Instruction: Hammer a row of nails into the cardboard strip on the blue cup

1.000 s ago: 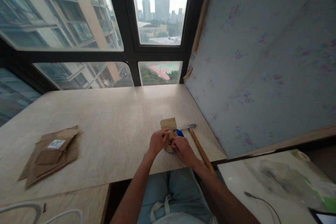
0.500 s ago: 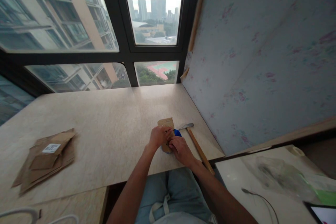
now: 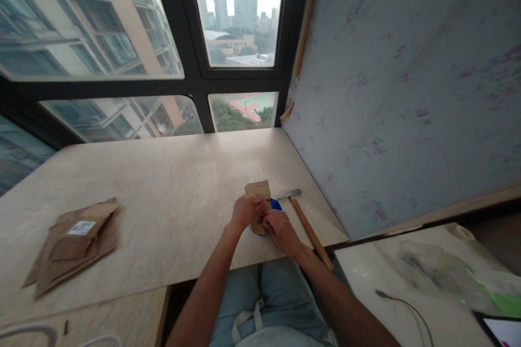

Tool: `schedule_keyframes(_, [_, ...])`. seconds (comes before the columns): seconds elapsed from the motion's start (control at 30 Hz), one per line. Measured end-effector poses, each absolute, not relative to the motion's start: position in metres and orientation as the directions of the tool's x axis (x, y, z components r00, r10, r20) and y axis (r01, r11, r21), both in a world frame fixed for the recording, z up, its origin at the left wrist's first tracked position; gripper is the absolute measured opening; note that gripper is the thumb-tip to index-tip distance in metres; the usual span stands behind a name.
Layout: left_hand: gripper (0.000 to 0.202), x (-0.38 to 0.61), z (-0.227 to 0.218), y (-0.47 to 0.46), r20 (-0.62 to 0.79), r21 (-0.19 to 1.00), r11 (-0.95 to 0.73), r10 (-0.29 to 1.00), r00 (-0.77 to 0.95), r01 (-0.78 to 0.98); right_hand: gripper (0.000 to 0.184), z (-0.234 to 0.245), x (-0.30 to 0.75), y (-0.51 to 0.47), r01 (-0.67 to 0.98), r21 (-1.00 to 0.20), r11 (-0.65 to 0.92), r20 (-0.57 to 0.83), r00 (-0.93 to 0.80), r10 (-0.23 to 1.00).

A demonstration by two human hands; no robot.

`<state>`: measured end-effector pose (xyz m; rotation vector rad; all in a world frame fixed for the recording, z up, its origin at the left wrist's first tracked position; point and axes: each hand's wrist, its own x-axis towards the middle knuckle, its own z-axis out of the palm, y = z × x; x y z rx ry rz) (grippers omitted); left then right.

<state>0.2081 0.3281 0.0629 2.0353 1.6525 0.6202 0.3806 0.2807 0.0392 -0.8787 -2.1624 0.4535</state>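
A brown piece of cardboard [image 3: 258, 189] lies on the tabletop under my hands, its far end showing beyond them. My left hand [image 3: 246, 211] rests on it from the left, fingers bent and drawn together near its middle. My right hand [image 3: 280, 227] meets it from the right, fingers closed close to the left fingertips. What the fingertips grip is too small and hidden to make out. Something blue [image 3: 275, 204] shows just beyond my right hand, partly covered. Right of it lies a hammer [image 3: 308, 226] with a wooden handle and metal head, untouched.
Flat brown paper packets [image 3: 77, 244] with a white label lie at the left of the tabletop [image 3: 163, 190]. A patterned wall [image 3: 386, 103] bounds the right, windows the far side. On a lower white surface [image 3: 362, 276] are a cable [image 3: 407, 306] and clear plastic [image 3: 431, 271].
Both hands keep almost the same place on the cardboard. The view has shifted very slightly; the hammer and packets otherwise look unchanged.
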Motion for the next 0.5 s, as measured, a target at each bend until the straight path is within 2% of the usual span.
schedule_keyframes(0.5, [0.026,0.2061,0.0554,0.3242,0.103,0.65,-0.179,0.984,0.148,0.738,0.02,0.0338,0.3797,0.2775,0.448,-0.549,0.705,0.524,-0.472,0.709])
